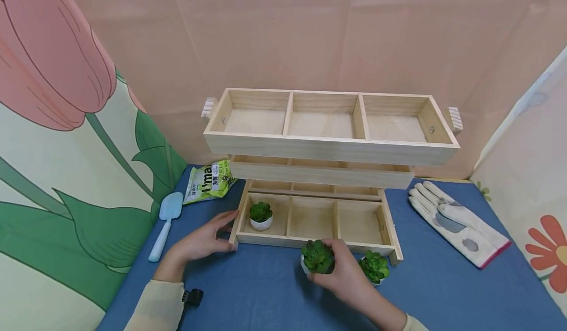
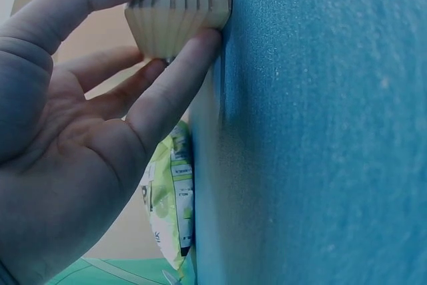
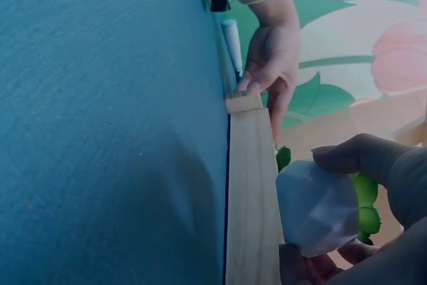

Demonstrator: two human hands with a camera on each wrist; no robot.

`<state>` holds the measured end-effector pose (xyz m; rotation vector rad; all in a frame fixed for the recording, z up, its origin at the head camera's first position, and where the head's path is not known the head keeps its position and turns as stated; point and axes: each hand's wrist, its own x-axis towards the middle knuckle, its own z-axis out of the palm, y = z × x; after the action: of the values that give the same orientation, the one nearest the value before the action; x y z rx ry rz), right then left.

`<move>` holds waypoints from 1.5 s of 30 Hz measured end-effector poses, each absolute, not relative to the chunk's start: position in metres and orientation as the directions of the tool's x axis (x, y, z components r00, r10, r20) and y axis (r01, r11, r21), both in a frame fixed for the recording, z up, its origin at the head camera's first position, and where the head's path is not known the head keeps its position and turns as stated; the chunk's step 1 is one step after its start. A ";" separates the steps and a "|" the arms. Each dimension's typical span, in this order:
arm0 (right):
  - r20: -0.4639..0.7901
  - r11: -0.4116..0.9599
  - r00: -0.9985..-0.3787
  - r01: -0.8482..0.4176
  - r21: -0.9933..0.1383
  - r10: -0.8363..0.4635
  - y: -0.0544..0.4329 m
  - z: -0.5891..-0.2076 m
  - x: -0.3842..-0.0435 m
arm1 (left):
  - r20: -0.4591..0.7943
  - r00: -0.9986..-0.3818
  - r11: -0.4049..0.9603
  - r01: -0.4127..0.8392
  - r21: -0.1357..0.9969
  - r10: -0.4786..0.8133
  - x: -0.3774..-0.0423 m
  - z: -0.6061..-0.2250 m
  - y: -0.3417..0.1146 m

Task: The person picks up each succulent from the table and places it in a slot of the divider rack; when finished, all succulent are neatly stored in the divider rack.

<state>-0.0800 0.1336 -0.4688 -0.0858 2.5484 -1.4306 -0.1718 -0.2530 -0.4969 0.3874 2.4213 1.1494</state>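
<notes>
My right hand (image 1: 347, 277) grips a small potted succulent (image 1: 317, 257) just in front of the lowest tier of a wooden tiered planter stand (image 1: 332, 146). In the right wrist view its faceted white pot (image 3: 317, 208) shows between thumb and fingers. My left hand (image 1: 201, 242) holds the front left end of the stand's base; the left wrist view shows thumb and fingers on either side of the wooden end (image 2: 177, 15). Another potted succulent (image 1: 261, 212) sits in the lowest tier's left compartment. A third succulent (image 1: 374, 267) stands near the base's front right end, its pot partly hidden by my right hand.
A light blue hand trowel (image 1: 166, 222) and a green printed bag (image 1: 210, 182) lie left of the stand on the blue cloth (image 1: 248, 291). White gardening gloves (image 1: 458, 222) lie to the right. The upper tiers, each divided into three compartments, overhang the lowest one.
</notes>
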 end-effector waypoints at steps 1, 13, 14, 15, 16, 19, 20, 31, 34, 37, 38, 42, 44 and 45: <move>-0.159 0.522 -0.975 0.055 -0.851 -0.156 0.133 -0.468 -0.080 | -0.261 -0.868 0.617 0.064 0.784 0.422 -0.172 -0.497 -0.253; -0.128 0.517 -0.981 0.036 -0.855 -0.144 0.127 -0.463 -0.088 | -0.258 -0.866 0.613 0.069 0.787 0.429 -0.171 -0.498 -0.254; -0.123 0.520 -0.982 0.031 -0.853 -0.143 0.127 -0.462 -0.090 | -0.257 -0.866 0.612 0.071 0.787 0.430 -0.172 -0.499 -0.254; -0.117 0.521 -0.983 0.026 -0.853 -0.143 0.127 -0.461 -0.091 | -0.256 -0.865 0.612 0.072 0.788 0.431 -0.172 -0.499 -0.254; -0.109 0.520 -0.984 0.019 -0.854 -0.143 0.127 -0.461 -0.092 | -0.256 -0.865 0.611 0.071 0.789 0.431 -0.172 -0.499 -0.254; -0.091 0.518 -0.985 0.002 -0.855 -0.145 0.127 -0.458 -0.096 | -0.256 -0.866 0.608 0.068 0.791 0.430 -0.172 -0.499 -0.254; -0.091 0.518 -0.985 0.003 -0.855 -0.144 0.127 -0.457 -0.097 | -0.257 -0.866 0.607 0.066 0.792 0.430 -0.172 -0.499 -0.254; -0.070 0.453 -0.990 0.005 -0.891 -0.126 0.124 -0.456 -0.112 | -0.259 -0.867 0.622 0.073 0.779 0.426 -0.172 -0.500 -0.255; -0.061 0.450 -0.990 -0.003 -0.893 -0.127 0.123 -0.457 -0.115 | -0.263 -0.865 0.625 0.071 0.777 0.426 -0.172 -0.501 -0.254; -0.063 0.442 -0.989 -0.001 -0.897 -0.130 0.124 -0.457 -0.119 | -0.262 -0.865 0.623 0.072 0.779 0.428 -0.172 -0.500 -0.254; -0.064 0.440 -0.990 0.001 -0.898 -0.129 0.124 -0.457 -0.120 | -0.262 -0.865 0.621 0.072 0.780 0.428 -0.172 -0.500 -0.254; -0.046 0.433 -0.990 -0.016 -0.901 -0.132 0.125 -0.457 -0.126 | -0.254 -0.866 0.615 0.077 0.784 0.432 -0.173 -0.500 -0.254; -0.039 0.434 -0.991 -0.022 -0.901 -0.132 0.125 -0.458 -0.129 | -0.251 -0.866 0.615 0.080 0.785 0.433 -0.173 -0.500 -0.254; -0.036 0.433 -0.991 -0.025 -0.901 -0.132 0.126 -0.458 -0.130 | -0.249 -0.866 0.616 0.083 0.783 0.434 -0.172 -0.500 -0.254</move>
<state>-0.1295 0.1256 -0.4576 -0.1406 2.5725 -1.6149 -0.1725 -0.2545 -0.4995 0.4107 2.4253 1.1449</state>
